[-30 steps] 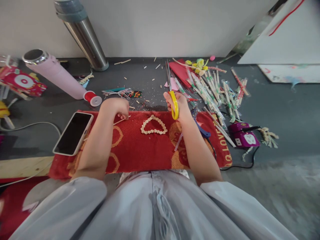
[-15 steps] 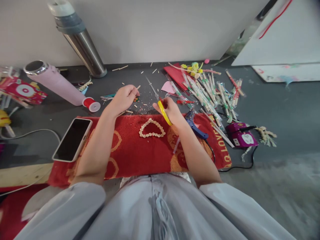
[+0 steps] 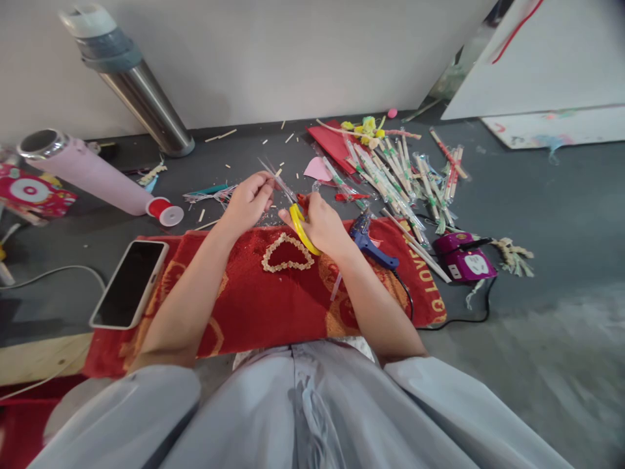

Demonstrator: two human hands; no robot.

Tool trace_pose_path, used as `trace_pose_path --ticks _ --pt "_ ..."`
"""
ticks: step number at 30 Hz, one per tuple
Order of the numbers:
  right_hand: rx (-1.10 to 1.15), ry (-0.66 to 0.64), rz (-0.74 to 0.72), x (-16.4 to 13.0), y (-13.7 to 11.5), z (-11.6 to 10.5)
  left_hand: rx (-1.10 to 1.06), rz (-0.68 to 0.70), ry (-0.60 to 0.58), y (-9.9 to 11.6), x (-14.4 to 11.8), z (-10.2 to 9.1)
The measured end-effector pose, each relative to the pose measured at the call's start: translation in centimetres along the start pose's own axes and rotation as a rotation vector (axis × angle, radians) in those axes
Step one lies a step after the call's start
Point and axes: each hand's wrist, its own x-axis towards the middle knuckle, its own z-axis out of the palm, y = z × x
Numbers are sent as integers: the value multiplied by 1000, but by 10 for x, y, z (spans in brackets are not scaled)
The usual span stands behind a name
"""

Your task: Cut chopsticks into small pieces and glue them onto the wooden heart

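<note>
Dark grey tabletop (image 3: 551,195) runs along the wall (image 3: 303,58), where I see the right hand (image 3: 319,225) gripping yellow-handled scissors (image 3: 301,229) and the left hand (image 3: 251,203) pinching a small pale stick (image 3: 278,173) by their blades. Nearer the person, a heart-shaped outline (image 3: 288,265) lies on the red towel (image 3: 273,309).

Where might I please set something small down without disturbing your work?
Bare tabletop lies right of the wrapped sticks and nearer than the painted board. The red towel is free between the heart outline and its near edge. It's crowded around the wrapped sticks and the scissors.
</note>
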Motion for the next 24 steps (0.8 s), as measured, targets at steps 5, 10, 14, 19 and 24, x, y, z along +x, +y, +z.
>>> trace_pose_path --ticks 5,10,14,19,24 --pt "-59 -11 17 0 -4 -2 69 48 -7 1 0 -1" --pt "-55 -5 49 0 -6 -3 33 50 18 1 -1 0" --pt "-106 19 31 0 -5 -3 49 42 -2 0 -1 0" --pt "-165 18 3 1 -5 -5 14 18 -16 -2 0 -2" --pt "-198 15 -7 1 -5 -7 -16 10 -22 -3 1 -1"
